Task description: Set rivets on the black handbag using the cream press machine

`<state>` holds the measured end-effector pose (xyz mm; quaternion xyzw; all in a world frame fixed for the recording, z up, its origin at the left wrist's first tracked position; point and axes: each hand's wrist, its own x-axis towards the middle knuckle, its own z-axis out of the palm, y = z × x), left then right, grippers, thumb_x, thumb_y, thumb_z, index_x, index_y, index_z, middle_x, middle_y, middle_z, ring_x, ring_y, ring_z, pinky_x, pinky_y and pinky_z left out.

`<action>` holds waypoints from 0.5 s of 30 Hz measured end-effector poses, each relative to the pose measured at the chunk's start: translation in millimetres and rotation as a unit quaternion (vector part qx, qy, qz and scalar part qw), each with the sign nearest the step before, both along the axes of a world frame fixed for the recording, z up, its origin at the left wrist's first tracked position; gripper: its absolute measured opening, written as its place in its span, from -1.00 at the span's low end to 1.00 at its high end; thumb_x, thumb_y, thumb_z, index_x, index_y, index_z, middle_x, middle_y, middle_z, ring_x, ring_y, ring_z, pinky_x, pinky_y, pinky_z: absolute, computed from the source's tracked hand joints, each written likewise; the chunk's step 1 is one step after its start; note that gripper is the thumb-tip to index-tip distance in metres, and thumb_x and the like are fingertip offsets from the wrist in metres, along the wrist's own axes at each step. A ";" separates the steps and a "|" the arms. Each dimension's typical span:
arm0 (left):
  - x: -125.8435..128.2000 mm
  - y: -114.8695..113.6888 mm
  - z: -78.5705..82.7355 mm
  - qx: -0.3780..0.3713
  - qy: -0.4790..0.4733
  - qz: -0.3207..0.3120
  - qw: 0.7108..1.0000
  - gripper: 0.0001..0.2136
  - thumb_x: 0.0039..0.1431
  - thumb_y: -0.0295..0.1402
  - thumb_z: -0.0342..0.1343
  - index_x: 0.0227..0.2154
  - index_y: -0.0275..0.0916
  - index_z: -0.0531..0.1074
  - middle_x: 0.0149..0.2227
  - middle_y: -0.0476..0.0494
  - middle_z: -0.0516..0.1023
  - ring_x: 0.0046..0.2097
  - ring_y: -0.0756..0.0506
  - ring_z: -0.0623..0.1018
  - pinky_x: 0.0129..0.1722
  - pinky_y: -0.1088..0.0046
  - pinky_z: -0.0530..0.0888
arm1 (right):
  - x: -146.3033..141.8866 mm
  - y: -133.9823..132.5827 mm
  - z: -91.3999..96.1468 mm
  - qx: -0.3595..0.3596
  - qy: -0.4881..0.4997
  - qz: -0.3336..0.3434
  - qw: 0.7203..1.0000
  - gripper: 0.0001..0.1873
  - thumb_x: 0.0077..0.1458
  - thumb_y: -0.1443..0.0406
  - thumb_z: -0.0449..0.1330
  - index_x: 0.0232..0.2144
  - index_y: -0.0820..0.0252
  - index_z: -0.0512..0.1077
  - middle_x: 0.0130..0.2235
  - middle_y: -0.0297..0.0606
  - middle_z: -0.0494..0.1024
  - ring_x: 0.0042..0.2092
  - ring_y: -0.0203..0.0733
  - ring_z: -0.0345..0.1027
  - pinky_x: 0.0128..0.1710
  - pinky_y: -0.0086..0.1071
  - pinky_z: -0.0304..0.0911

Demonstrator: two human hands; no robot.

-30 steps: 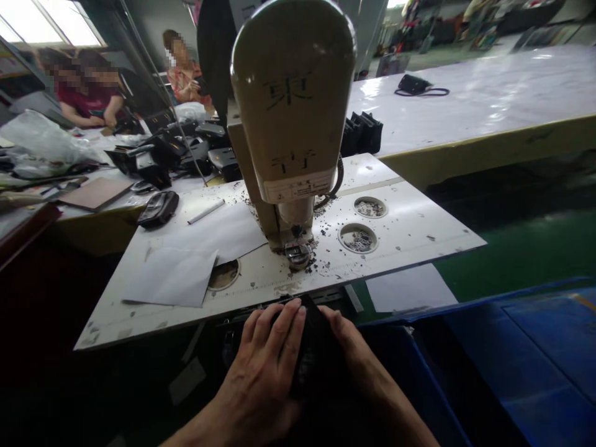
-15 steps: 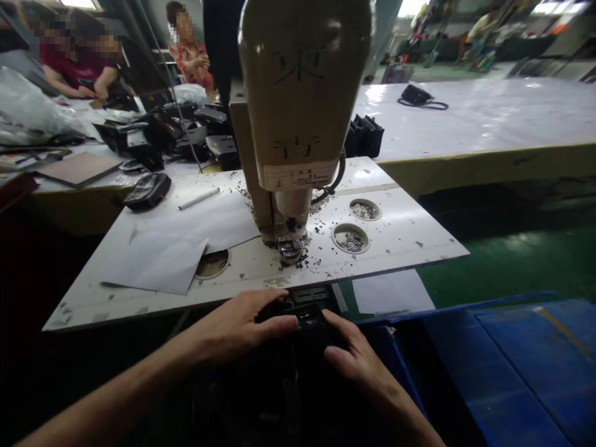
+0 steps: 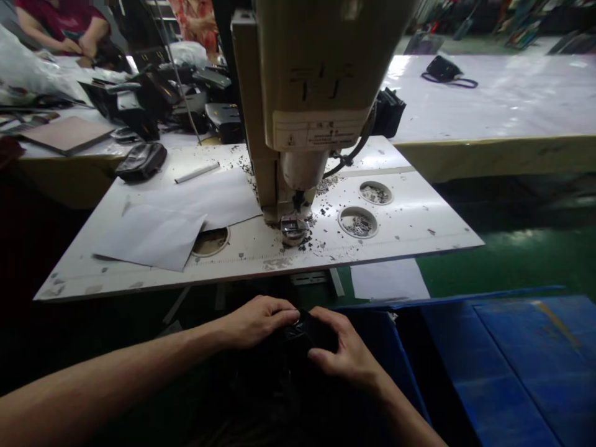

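Note:
Below the near edge of the machine table, both of my hands hold a dark black bag [image 3: 296, 335], much of it lost in shadow. My left hand [image 3: 259, 321] grips it from the left, its thumb pressed on top beside a small shiny spot. On the right side, my right hand [image 3: 345, 349] curls round the bag with thumb and fingers. Beyond the hands stands the sewing machine [image 3: 321, 81], its shiny foot [image 3: 294, 228] low over the table.
White paper sheets [image 3: 153, 233], a pen [image 3: 197, 172] and a small black pouch [image 3: 141, 161] lie left on the white table [image 3: 261, 264]. Dark scraps surround the foot. A blue box [image 3: 516, 366] stands at right. Several black bags [image 3: 223, 121] and people are behind.
The view has tilted downward. My hands have drawn the black bag away from the table edge, and its top has turned so less of it shows.

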<state>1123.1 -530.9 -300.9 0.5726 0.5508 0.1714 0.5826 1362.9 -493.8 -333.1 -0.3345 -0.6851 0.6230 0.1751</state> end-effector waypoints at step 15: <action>49.8 -52.0 -72.4 0.180 0.137 0.133 0.965 -0.75 0.42 -0.38 0.06 -0.20 -0.16 0.68 -0.07 -0.13 0.72 0.04 -0.20 0.60 0.16 0.21 0.40 | 21.7 -67.2 -61.8 -0.143 -0.042 -0.218 0.965 -0.37 -0.02 0.02 0.44 0.09 0.02 0.50 0.24 -0.13 0.39 0.32 0.19 0.20 0.38 0.03 0.01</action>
